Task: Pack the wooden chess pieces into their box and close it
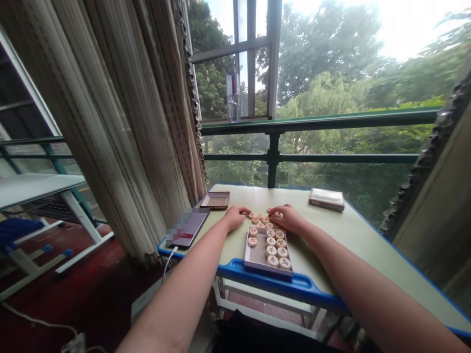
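Observation:
Round wooden Chinese chess pieces (265,220) lie in a loose cluster on the table just beyond a shallow open box (259,255). My left hand (235,217) rests at the cluster's left side, fingers stretched inward, their tips at an outer piece (251,215). From the right, my right hand (289,217) reaches in with bent, parted fingers touching pieces at that edge; its palm hides some of them. Inside the box, black-marked pieces (271,250) fill two columns on the right. Two red-marked pieces (252,241) sit in its upper left.
An open box lid (215,200) lies at the table's back left, near a tablet-like device (189,228) with a white cable. A flat boxed item (327,199) lies at the back right. Curtains flank the table (371,264); a green railing (316,123) runs behind it.

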Tool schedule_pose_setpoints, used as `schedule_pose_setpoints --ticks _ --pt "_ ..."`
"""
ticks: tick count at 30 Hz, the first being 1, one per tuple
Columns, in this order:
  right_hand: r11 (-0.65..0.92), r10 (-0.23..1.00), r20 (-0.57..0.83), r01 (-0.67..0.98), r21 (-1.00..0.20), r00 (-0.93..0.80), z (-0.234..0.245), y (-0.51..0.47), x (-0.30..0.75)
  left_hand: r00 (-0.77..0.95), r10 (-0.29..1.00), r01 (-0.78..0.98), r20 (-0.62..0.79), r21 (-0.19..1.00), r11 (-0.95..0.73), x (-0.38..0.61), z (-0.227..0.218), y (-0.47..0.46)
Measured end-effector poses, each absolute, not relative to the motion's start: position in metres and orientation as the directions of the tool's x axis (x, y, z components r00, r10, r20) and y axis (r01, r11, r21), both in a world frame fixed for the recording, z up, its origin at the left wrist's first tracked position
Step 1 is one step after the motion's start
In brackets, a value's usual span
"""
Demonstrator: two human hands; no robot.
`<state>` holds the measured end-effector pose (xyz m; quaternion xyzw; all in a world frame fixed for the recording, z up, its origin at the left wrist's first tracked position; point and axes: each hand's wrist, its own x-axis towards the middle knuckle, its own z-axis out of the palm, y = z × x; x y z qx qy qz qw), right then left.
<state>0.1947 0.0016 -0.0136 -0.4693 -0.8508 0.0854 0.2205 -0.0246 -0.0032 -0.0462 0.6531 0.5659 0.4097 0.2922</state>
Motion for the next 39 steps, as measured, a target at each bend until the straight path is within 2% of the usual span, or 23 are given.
schedule_pose_setpoints --ticks 5,9,14,17,20,25,28,32,34,37,39 --pt "0.553 0.831 0.335 0.728 -0.405 -0.445 -0.014 0.001 0.194 0.012 0.976 0.545 0.216 0.818 -0.187 -0.020 -0.046 -0.010" --pt "0.541 0.840 0.299 0.740 -0.401 -0.453 -0.015 0.002 0.194 0.017 0.980 0.564 0.197 0.808 -0.172 -0.021 -0.048 -0.010" --pt "0.528 0.849 0.302 0.709 -0.468 -0.434 -0.015 0.004 0.196 0.042 0.964 0.479 0.263 0.841 -0.251 -0.021 -0.053 -0.004" --pt "0.484 0.873 0.301 0.756 -0.440 -0.384 -0.015 0.006 0.198 0.053 0.965 0.486 0.257 0.837 -0.250 -0.021 -0.054 -0.002" --pt "0.497 0.866 0.285 0.769 -0.402 -0.411 -0.016 0.008 0.198 0.072 0.966 0.537 0.249 0.806 -0.248 -0.021 -0.054 -0.002" --pt "0.488 0.872 0.273 0.764 -0.423 -0.406 -0.019 0.010 0.196 0.110 0.944 0.599 0.310 0.738 -0.312 -0.020 -0.052 -0.001" --pt "0.439 0.898 0.274 0.749 -0.496 -0.344 -0.018 0.008 0.196 0.097 0.945 0.609 0.311 0.733 -0.304 -0.020 -0.053 0.002" --pt "0.361 0.931 0.235 0.614 -0.702 -0.278 -0.013 0.002 0.194 0.088 0.947 0.616 0.308 0.731 -0.295 -0.019 -0.051 0.000" --pt "0.381 0.922 0.279 0.516 -0.767 -0.268 -0.010 -0.002 0.190 0.078 0.925 0.655 0.371 0.680 -0.328 -0.018 -0.046 -0.005" --pt "0.386 0.911 0.289 0.358 -0.850 -0.295 -0.007 -0.009 0.182 0.075 0.804 0.799 0.591 0.446 -0.403 -0.015 -0.036 -0.012" --pt "0.358 0.912 0.261 0.301 -0.884 -0.318 -0.006 -0.014 0.176 0.112 0.744 0.814 0.659 0.369 -0.449 -0.014 -0.030 -0.016"
